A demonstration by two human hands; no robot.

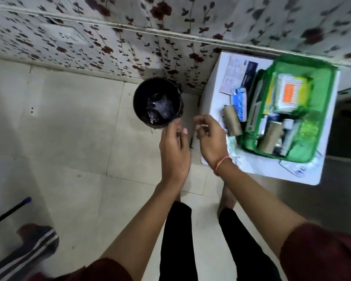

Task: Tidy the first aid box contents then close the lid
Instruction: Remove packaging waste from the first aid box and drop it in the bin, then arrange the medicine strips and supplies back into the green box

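The green first aid box stands open on a small white table at the right. Inside it are an orange-labelled packet, a brown bandage roll and several small bottles and packs. On the table beside the box lie another brown roll, a blue blister pack, a leaflet and a dark carton. My left hand and my right hand hover over the floor to the left of the table, fingers loosely apart, with nothing clearly held.
A black dustbin with a dark liner stands on the tiled floor just beyond my hands, against the flowered wall. Clear plastic lies at the table's near edge. A dark stick and a striped cloth lie at bottom left.
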